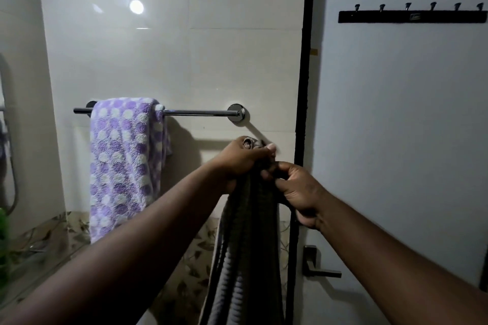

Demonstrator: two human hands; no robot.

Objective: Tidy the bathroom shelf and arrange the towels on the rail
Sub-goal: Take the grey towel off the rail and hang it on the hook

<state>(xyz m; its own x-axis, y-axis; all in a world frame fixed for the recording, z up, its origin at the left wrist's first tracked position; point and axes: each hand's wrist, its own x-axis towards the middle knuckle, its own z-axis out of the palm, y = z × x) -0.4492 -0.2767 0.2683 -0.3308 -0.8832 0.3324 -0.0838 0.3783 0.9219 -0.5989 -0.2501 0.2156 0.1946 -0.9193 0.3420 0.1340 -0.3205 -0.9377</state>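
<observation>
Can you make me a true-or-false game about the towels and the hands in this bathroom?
1. The purple-and-white spotted fluffy towel hangs over the shiny metal rail. True.
2. The left hand and the right hand both grip the grey ribbed towel. True.
3. The grey ribbed towel is draped over the rail. False: it hangs from the hands, below the rail.
4. A towel hangs on the black hook rack. False: its hooks are bare.
5. The spotted towel sits at the rail's right end. False: it is at the left end, and the right part is bare.
</observation>
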